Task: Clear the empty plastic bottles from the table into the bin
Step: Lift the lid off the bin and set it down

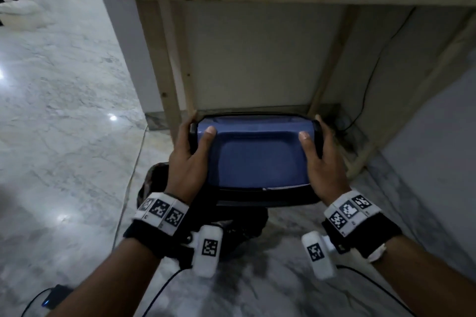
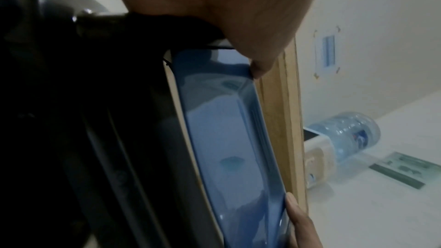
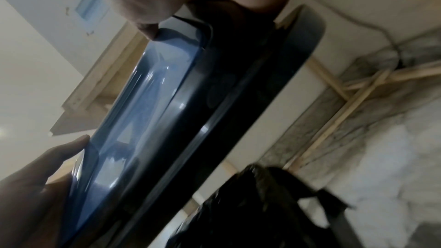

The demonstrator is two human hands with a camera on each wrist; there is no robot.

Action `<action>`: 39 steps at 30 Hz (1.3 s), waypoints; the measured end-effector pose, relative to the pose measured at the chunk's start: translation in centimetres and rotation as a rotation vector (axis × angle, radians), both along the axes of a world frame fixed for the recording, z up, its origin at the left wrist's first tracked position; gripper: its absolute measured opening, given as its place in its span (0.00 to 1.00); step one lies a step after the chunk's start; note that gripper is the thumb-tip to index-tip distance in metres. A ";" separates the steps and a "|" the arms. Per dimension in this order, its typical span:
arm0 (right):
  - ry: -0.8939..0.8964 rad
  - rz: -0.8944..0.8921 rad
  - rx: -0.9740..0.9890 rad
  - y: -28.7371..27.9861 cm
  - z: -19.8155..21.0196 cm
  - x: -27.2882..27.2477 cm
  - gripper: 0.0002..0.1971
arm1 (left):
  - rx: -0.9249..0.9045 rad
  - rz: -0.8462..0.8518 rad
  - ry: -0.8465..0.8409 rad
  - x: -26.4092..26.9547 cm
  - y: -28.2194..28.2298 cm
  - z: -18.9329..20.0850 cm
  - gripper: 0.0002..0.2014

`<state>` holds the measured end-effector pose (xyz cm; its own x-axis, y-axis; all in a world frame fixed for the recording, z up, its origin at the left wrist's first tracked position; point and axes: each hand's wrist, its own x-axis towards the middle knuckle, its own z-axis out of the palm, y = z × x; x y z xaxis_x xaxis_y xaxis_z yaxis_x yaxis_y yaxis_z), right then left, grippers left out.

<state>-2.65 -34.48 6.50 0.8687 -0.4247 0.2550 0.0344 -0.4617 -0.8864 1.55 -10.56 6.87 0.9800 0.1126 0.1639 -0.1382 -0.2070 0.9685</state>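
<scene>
Glossy blue plastic forms the recessed rectangular lid [image 1: 255, 154] of the black bin [image 1: 257, 198], its long axis running left to right between the wooden table legs [image 1: 164, 67]. Left hand [image 1: 189, 159] and right hand [image 1: 323, 162] clamp its short ends, thumbs on top. Marble floor [image 1: 64, 100] lies below. No writing is legible.

Both bare forearms: black fabric wrist straps [image 1: 144, 237], white bands of black-and-white square markers [image 1: 161, 210], white marker-tagged camera pods [image 1: 208, 249], thin black cables [image 1: 164, 288].
</scene>
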 end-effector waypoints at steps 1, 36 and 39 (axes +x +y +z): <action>-0.020 -0.038 0.009 -1.8 0.0 -0.4 0.32 | -0.001 -0.036 -0.020 0.5 -1.9 0.0 0.24; 0.550 -0.375 0.336 -18.1 -36.6 -14.1 0.30 | 0.277 -0.468 0.409 -5.7 -22.2 -38.2 0.33; 0.557 -0.351 0.278 -18.4 -35.6 -13.9 0.31 | 0.336 -0.453 0.415 -5.4 -22.1 -36.8 0.36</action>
